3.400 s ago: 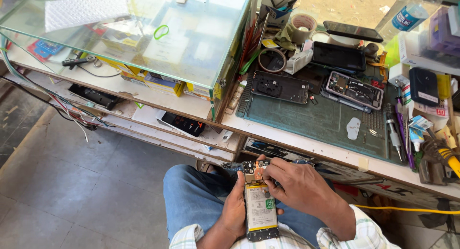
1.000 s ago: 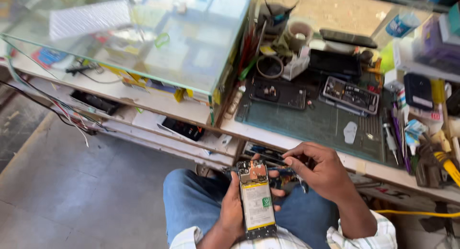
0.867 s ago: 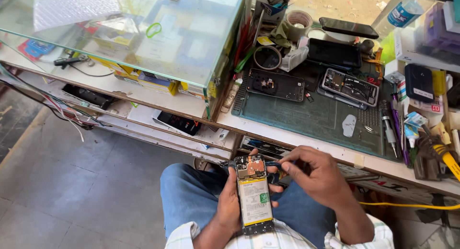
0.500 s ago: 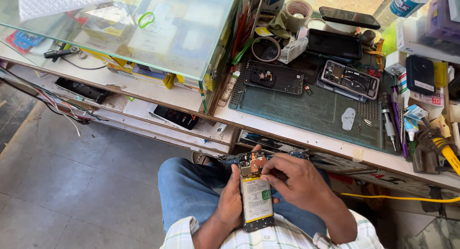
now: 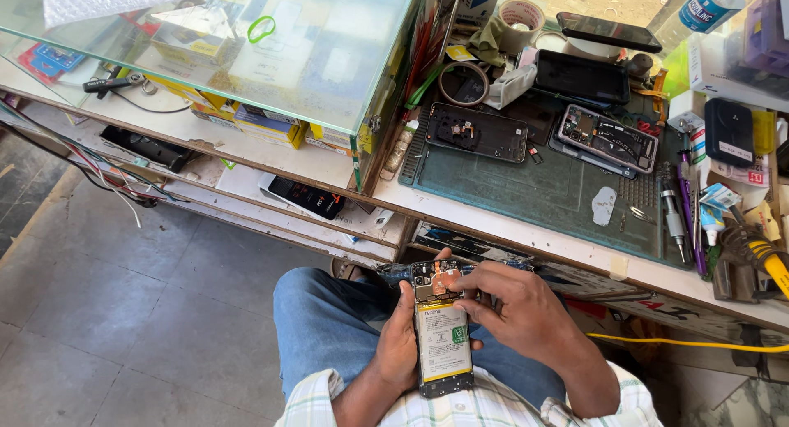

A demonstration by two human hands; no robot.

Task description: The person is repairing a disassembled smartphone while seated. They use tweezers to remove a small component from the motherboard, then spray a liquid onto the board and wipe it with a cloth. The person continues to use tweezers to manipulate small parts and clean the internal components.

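Head view, looking down over a lap and a cluttered repair bench (image 5: 526,238).

Item 1: opened smartphone with its back cover removed (image 5: 442,332), white-labelled battery and upper circuit board exposed; held upright-lengthwise above the lap, over blue jeans (image 5: 329,328), just in front of the bench edge.

Item 2: left hand (image 5: 399,345), wrapped around the phone's left side from beneath, thumb along the edge; closed in a cradling grip on the phone.

Item 3: right hand (image 5: 514,312), fingers curled, thumb and forefinger pressed together at the phone's top circuit board beside a copper-coloured patch; whether something small is pinched between them cannot be told.

Item 4: dark green rubber work mat (image 5: 542,189) on the bench. On it lie a black phone back shell with round camera opening (image 5: 477,133) and a second opened phone chassis with grey internals (image 5: 608,138), well apart from the hands.

Item 5: black phone, screen up (image 5: 582,76), behind the mat; another dark phone (image 5: 608,31) lies further back on a white ring.

Item 6: roll of pale tape (image 5: 521,14), at the bench's rear.

Item 7: screwdrivers and pens (image 5: 682,205), in a row at the mat's right edge.

Item 8: glass display case (image 5: 246,57), left of the bench, holding boxed goods; a black phone (image 5: 306,197) rests on the shelf below it.

Item 9: grey tiled floor (image 5: 123,328).
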